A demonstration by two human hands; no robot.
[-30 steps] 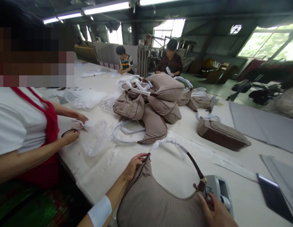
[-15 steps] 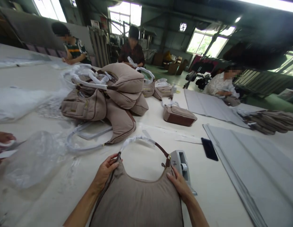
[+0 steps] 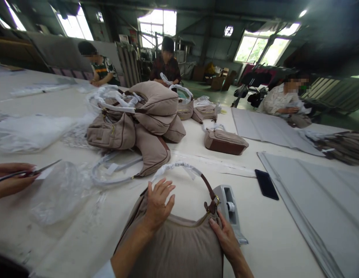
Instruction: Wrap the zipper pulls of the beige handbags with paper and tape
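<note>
A taupe handbag [image 3: 179,247] lies on the white table [image 3: 269,231] right in front of me. Its brown strap [image 3: 207,183] arches away from me, and the far part is wrapped in white plastic. My left hand [image 3: 158,204] lies flat on the bag's upper left corner with the fingers spread. My right hand [image 3: 224,235] rests on the bag's right edge, just below the strap's metal ring. Its fingers are stretched along the fabric and grip nothing.
A grey tape dispenser [image 3: 230,212] stands beside my right hand, a black phone [image 3: 266,184] beyond it. A pile of taupe bags [image 3: 139,119] lies mid-table. A co-worker's hand with scissors [image 3: 11,179] works at the left over clear plastic [image 3: 55,191]. Grey sheets [image 3: 312,185] cover the right side.
My left hand has let go of the bag's left corner and moved onto the bag, fingers spread. The view has tilted and shifted slightly. The co-worker's scissors came into view.
</note>
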